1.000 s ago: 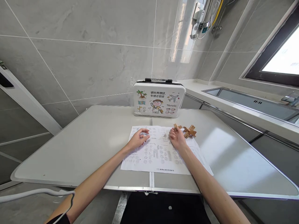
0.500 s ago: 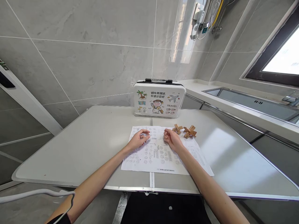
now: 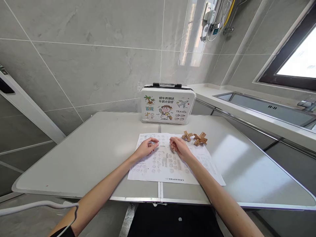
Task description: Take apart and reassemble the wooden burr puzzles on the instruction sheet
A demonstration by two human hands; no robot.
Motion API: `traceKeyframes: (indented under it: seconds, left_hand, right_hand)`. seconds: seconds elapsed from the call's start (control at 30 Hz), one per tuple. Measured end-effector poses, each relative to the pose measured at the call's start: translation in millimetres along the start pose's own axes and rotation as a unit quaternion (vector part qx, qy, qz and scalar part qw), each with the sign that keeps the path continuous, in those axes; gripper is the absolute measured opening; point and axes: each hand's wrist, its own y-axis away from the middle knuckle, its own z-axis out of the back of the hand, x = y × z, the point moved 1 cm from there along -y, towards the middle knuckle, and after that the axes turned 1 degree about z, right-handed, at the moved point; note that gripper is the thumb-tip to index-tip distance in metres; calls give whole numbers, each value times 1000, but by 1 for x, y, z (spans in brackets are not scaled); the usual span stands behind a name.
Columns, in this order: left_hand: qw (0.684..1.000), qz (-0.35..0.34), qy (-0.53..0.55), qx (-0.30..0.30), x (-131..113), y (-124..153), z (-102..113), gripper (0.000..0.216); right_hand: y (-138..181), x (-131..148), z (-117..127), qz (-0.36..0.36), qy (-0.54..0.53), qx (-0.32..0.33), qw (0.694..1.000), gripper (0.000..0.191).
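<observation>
My left hand (image 3: 147,147) rests on the left part of a printed paper sheet (image 3: 148,176). Its fingers are loosely curved, with a gap to the thumb and nothing held. Over the sheet's right half is my right hand (image 3: 180,147), fingers loosely bent and a little apart, with nothing visible in them. Just beyond it, at the sheet's far right, lie two wooden burr puzzles: a smaller one (image 3: 187,136) and a larger one (image 3: 200,139). They look like crossed, interlocked sticks. Small diagrams and text cover the sheet, its title upside down from here.
A white cartoon-printed case (image 3: 168,105), partly in clear plastic, stands at the back of the pale folding table (image 3: 74,154). Behind it rises a grey tiled wall. At right is a counter with a sink (image 3: 261,105). A white cable (image 3: 39,204) hangs at lower left.
My right hand has shifted slightly left, away from the smaller wooden puzzle, and its fingers have loosened from a tighter curl. My left hand stays nearly still.
</observation>
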Motion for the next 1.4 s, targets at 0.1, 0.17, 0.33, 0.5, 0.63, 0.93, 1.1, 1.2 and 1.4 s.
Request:
traceKeyframes:
  seconds: [0.1,0.17,0.33,0.5,0.63,0.93,1.1,1.2,1.4]
  left_hand:
    - [1000,5,-4,1,0,0,0,51]
    - [1000,7,-5,0,0,0,0,50]
    - [1000,7,-13,-1,-1,1,0,48]
    - [1000,6,-18,1,0,1,0,49]
    - [1000,4,-15,1,2,0,0,50]
    - [1000,8,-21,-1,0,1,0,48]
    - [1000,9,-15,0,-2,1,-1,48]
    - [1000,9,-12,-1,-2,2,-1,49]
    - [1000,9,-10,1,0,1,-1,49]
  right_hand:
    - [0,0,0,-2,-3,1,1000,32]
    - [0,-1,0,-3,-4,3,1000,32]
    - [-2,-1,1,-4,-5,5,1000,33]
    - [-1,-1,1,-1,-3,6,1000,33]
    - [-2,-2,1,2,-2,8,1000,33]
    - [0,-1,0,1,3,8,1000,32]
    - [-1,-2,1,-1,2,9,1000,32]
    - [-2,-2,1,0,2,9,1000,33]
    - [-1,-2,1,3,2,9,1000,33]
